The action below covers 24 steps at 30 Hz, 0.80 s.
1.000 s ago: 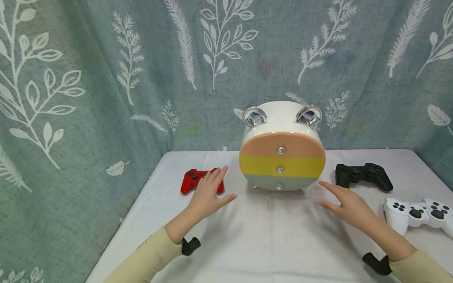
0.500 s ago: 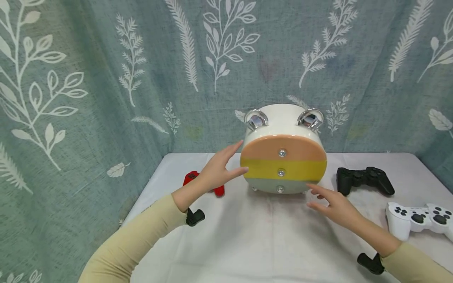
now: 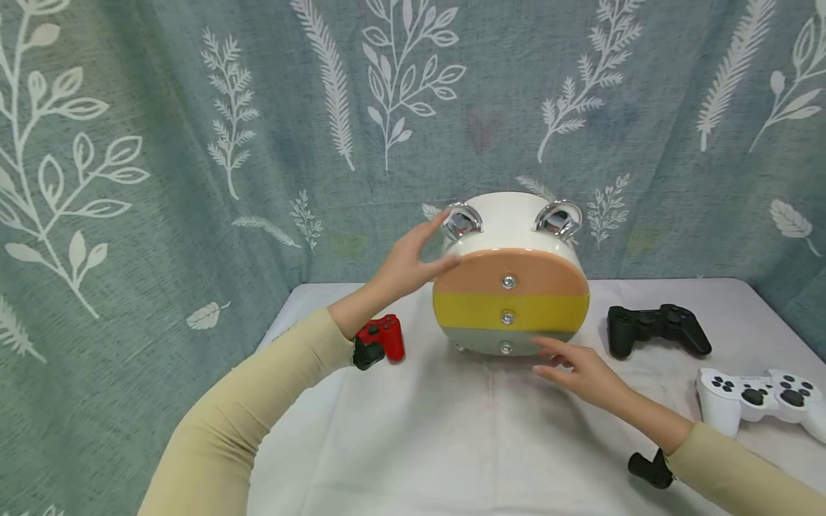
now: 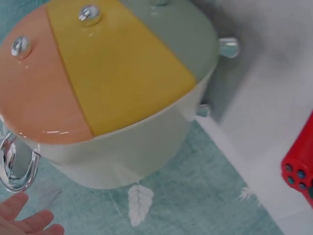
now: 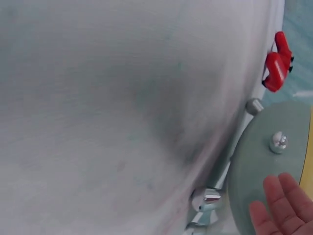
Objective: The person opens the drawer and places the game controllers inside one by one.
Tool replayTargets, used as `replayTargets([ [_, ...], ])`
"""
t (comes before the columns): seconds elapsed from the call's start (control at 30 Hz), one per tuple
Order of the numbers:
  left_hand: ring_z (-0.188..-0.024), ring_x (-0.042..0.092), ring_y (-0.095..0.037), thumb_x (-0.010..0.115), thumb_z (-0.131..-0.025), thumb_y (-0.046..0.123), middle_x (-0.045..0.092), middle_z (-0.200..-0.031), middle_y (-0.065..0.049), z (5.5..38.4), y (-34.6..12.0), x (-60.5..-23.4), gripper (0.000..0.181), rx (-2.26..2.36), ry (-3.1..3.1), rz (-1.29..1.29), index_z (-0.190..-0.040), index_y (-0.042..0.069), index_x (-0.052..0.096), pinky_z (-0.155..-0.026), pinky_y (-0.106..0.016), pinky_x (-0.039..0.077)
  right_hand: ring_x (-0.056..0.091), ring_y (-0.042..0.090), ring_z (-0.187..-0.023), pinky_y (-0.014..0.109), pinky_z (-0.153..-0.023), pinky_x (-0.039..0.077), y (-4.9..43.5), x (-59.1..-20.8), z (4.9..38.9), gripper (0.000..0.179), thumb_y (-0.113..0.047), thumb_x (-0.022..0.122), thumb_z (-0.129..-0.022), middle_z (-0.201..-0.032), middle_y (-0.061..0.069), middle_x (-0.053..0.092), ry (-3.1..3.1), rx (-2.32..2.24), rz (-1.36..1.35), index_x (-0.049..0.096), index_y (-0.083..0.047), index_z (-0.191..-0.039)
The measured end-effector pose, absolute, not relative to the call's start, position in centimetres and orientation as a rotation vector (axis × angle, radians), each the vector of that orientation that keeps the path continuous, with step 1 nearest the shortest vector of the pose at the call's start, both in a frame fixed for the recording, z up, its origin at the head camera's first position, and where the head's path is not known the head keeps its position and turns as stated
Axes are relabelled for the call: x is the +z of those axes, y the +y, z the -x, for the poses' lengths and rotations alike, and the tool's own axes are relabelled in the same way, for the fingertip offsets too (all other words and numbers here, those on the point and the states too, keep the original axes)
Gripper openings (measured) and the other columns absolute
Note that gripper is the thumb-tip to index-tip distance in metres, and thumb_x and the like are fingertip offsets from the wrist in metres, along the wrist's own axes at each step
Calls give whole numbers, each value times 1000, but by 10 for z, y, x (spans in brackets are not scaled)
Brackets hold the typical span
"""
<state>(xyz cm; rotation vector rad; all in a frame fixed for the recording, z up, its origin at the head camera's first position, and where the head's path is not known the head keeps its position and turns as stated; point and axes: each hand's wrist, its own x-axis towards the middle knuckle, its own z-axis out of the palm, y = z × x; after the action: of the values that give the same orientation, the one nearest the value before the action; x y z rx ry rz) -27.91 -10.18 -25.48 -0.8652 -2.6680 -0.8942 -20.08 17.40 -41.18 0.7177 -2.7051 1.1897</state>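
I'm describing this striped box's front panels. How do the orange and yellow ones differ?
The orange panel sits on top; the yellow panel lies directly beneath it. The orange panel's upper edge is curved, while the yellow panel's is straight. Each carries one shiny knob.

Draped behind and along both sides with blue-green curtain (image 3: 277, 129) printed in white leaves and sprigs, laid below with faintly creased white cloth (image 3: 445, 444), lit softly, with blurred shadows.

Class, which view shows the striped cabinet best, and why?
The head view: the striped cabinet shows all three bands and both silver rings. The left wrist view crops it, showing one ring; the right wrist catches mainly the green band.
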Motion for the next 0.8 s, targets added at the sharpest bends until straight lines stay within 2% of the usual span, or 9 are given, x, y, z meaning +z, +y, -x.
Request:
replayTargets([
  [0.23,-123,20,-13,54,-66,58,22,-134,10,294,-90,-249,73,-930,-2690,808,-125,49,11,-91,-45,28,58,11,-72,20,-60,45,168,-406,204,47,-32,56,-77,-92,10,60,-2679,1354,-713,47,-10,-117],
  [0.53,-124,17,-13,57,-67,53,20,-135,11,307,-81,-256,80,-966,-2634,850,-129,42,7,-93,-46,24,58,11,-73,21,-61,45,165,-418,215,50,-37,56,-75,-97,14,58,-2714,1438,-707,47,-14,-118],
  [0.63,-124,18,-12,57,-67,54,20,-135,10,310,-78,-256,80,-981,-2632,841,-128,44,7,-93,-44,24,57,12,-74,20,-61,45,161,-417,217,49,-37,56,-75,-98,14,58,-2740,1427,-698,47,-14,-118],
  [0.8,-123,19,-13,59,-66,53,22,-135,4,314,-71,-254,82,-968,-2632,832,-129,43,7,-92,-45,26,57,20,-75,22,-59,45,152,-402,211,43,-25,59,-77,-97,16,58,-2719,1431,-689,49,-9,-116],
])
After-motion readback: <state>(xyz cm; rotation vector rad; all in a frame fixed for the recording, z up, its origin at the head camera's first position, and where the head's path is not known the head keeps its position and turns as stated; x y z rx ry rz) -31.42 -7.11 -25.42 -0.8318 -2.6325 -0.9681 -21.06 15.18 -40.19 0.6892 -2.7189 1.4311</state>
